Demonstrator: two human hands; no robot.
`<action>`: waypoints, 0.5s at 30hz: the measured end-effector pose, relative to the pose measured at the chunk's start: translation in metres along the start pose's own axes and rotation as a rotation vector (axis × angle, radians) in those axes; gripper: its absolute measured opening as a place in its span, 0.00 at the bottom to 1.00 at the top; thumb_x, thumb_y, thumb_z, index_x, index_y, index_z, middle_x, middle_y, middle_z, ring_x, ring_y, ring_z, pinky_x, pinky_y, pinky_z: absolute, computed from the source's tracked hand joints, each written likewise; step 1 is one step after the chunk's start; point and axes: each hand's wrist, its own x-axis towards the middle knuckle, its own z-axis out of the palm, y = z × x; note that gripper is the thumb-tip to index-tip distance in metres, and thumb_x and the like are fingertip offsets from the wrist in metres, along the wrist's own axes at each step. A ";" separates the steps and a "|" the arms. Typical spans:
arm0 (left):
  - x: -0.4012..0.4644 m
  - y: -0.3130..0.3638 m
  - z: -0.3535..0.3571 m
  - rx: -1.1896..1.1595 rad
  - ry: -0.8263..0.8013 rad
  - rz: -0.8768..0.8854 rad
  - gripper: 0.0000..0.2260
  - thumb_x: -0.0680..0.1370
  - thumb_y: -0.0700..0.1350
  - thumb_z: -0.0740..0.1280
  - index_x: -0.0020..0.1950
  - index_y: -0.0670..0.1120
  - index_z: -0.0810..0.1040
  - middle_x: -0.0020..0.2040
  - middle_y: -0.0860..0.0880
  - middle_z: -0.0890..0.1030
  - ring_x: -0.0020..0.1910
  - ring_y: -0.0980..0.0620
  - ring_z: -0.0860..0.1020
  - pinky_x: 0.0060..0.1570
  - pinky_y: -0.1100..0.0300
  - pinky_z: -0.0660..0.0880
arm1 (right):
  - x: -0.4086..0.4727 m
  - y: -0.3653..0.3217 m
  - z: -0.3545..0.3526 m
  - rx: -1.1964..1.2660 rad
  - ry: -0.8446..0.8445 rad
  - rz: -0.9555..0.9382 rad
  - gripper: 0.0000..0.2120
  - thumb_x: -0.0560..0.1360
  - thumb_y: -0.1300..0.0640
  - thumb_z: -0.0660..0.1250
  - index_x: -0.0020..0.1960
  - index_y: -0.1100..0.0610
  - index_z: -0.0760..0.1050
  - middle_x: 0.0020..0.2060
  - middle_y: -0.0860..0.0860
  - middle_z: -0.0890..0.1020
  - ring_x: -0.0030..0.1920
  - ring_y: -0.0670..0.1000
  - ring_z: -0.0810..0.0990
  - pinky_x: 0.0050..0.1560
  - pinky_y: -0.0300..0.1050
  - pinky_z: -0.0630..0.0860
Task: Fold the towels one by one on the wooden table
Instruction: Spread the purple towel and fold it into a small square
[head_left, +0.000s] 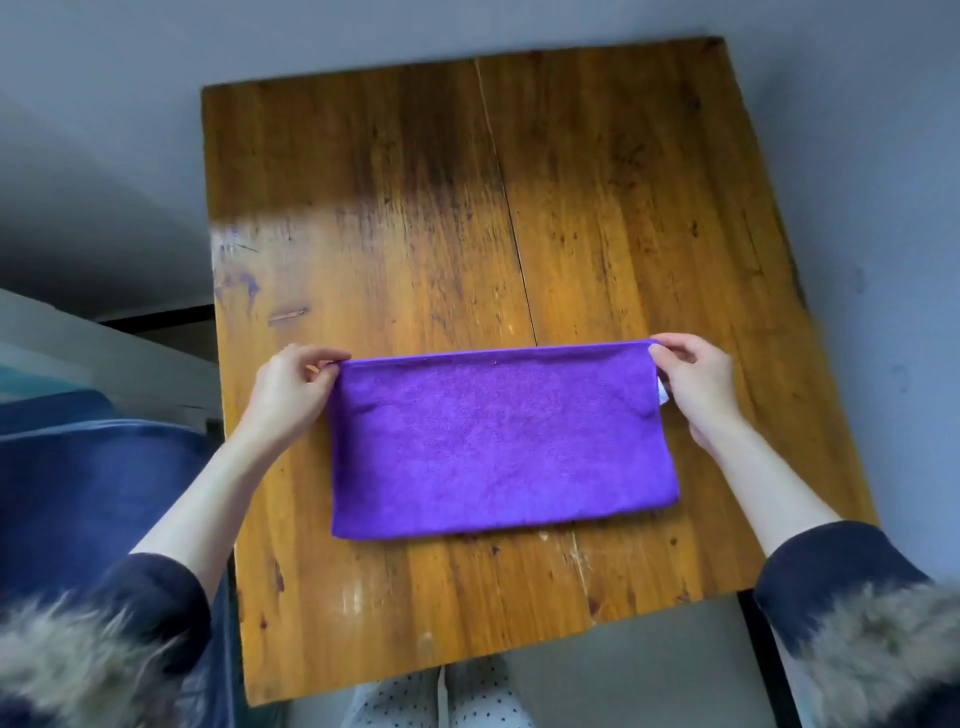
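Head view: soft, light purple microfibre towel (498, 441), frame centre; left hand (291, 389) and right hand (696, 384) pinched its far corners, the best hold.

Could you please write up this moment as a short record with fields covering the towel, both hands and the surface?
surface: worn wooden table, long crack down its middle
towel: purple rectangular microfibre towel, lying flat, apparently folded once, long side across the table
left hand: left hand pinches the towel's far left corner
right hand: right hand pinches the far right corner
label: small white tag at the right edge
other towels: none visible on the table
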 end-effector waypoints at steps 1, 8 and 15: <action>0.000 -0.004 0.005 0.064 0.048 0.006 0.12 0.77 0.38 0.62 0.57 0.44 0.80 0.52 0.41 0.77 0.48 0.44 0.76 0.52 0.57 0.68 | -0.002 0.002 0.002 -0.100 0.049 -0.016 0.10 0.75 0.62 0.64 0.56 0.61 0.77 0.51 0.58 0.80 0.48 0.52 0.79 0.54 0.46 0.76; -0.030 0.025 0.064 0.411 0.232 0.412 0.20 0.75 0.42 0.61 0.67 0.45 0.71 0.68 0.40 0.70 0.67 0.37 0.66 0.63 0.41 0.63 | -0.060 0.007 0.052 -0.653 0.070 -0.722 0.19 0.78 0.55 0.56 0.67 0.60 0.70 0.67 0.59 0.72 0.70 0.59 0.66 0.70 0.60 0.59; -0.040 0.020 0.119 0.621 0.049 0.486 0.23 0.78 0.54 0.53 0.73 0.52 0.64 0.75 0.45 0.61 0.74 0.42 0.57 0.71 0.38 0.50 | -0.066 0.038 0.086 -0.866 -0.071 -0.786 0.24 0.78 0.50 0.53 0.72 0.56 0.63 0.73 0.56 0.62 0.74 0.56 0.58 0.73 0.60 0.51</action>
